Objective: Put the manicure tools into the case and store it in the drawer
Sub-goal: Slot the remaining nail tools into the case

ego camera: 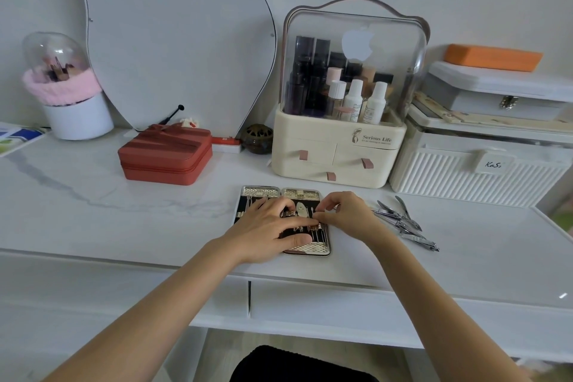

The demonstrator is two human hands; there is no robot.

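Note:
An open manicure case [310, 250] with a silver rim and black lining lies flat near the front of the white dressing table. Several tools sit in its loops. My left hand [266, 229] rests spread over the case, pressing on it. My right hand [344, 214] pinches a thin metal tool at the case's right half, fingertips meeting those of the left hand. A pile of loose steel clippers and nippers [403, 222] lies on the table just right of the case. The closed drawer [325, 304] sits under the table's front edge.
Behind the case stands a cream cosmetic organiser [338, 152] with small drawers. A red zipped box [166, 155] is at the back left, white storage boxes [477, 174] at the back right, and a brush holder [74, 115] far left. A black stool [297, 366] is below.

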